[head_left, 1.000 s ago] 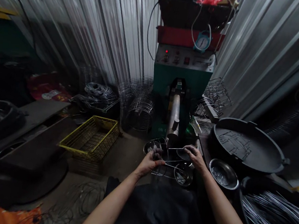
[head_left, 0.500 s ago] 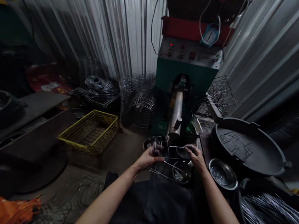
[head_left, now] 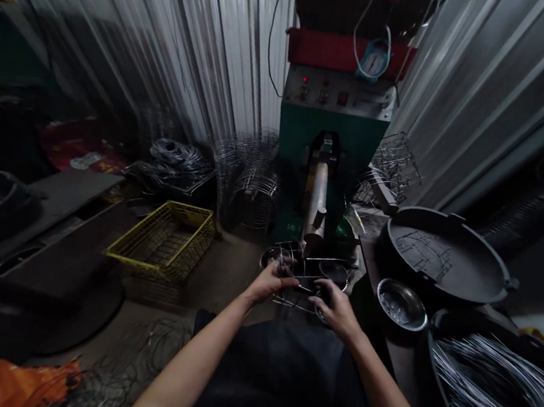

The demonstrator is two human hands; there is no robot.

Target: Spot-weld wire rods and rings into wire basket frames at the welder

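Observation:
My left hand (head_left: 271,282) is closed on the left part of a wire frame (head_left: 289,250), a bent piece of thin bright wires. Its thumb points right along one wire. Right of it, my right hand (head_left: 338,311) is beside the frame's right end, with thumb and forefinger curved and apart; whether they touch a wire is unclear. Just beyond the frame is the tip of the thick metal arm (head_left: 318,205) of a green machine (head_left: 299,129). A metal bowl (head_left: 334,273) lies under the frame's right side, partly hidden by wires.
On the right are a bowl of small metal pieces (head_left: 400,306), a wide round pan (head_left: 468,276) with wire parts, and a tub of long wires (head_left: 491,382). A yellow wire basket (head_left: 161,237) stands left. Wire cages (head_left: 256,192) lean by the corrugated wall (head_left: 186,45).
My right hand has let go of the straight wire it held near the machine's tip and moved down and left, towards my left hand. My left hand keeps its hold on the wire frame.

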